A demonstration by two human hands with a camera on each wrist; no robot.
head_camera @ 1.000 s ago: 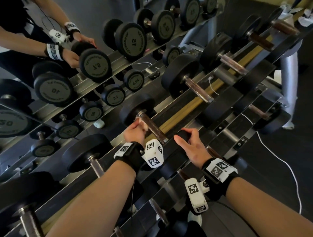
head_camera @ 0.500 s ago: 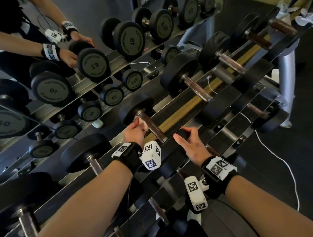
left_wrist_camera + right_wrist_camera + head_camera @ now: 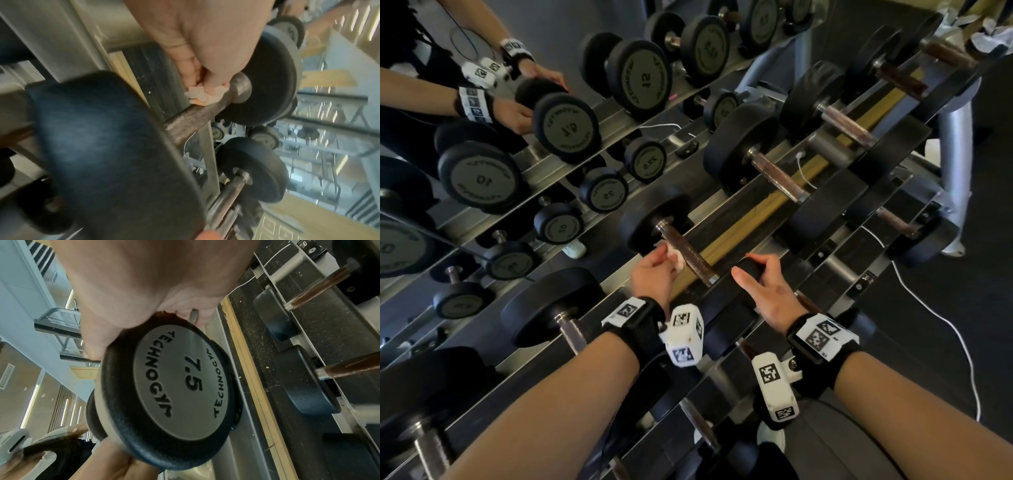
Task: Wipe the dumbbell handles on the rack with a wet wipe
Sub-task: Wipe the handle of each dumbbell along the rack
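A black 7.5 dumbbell lies across the top rail of the rack (image 3: 763, 212), its rusty brown handle (image 3: 690, 255) running from the far head (image 3: 654, 219) to the near head (image 3: 732, 308). My left hand (image 3: 654, 270) pinches a crumpled white wet wipe (image 3: 674, 257) against the handle's far end, just below the far head. In the left wrist view the wet wipe (image 3: 205, 95) bunches under the fingers beside the steel collar (image 3: 239, 89). My right hand (image 3: 765, 284) grips the near head from above; the right wrist view shows its fingers curled over the near head (image 3: 180, 386).
More dumbbells with rusty handles (image 3: 777, 174) sit further right along the same rail, and others (image 3: 544, 308) to the left. A mirror behind the rack reflects dumbbells and the person's hands (image 3: 517, 113). A white cable (image 3: 941, 322) trails on the dark floor at right.
The left hand and the wipe stay at the far end of the handle, shifted only slightly. The right hand keeps its hold on the near head.
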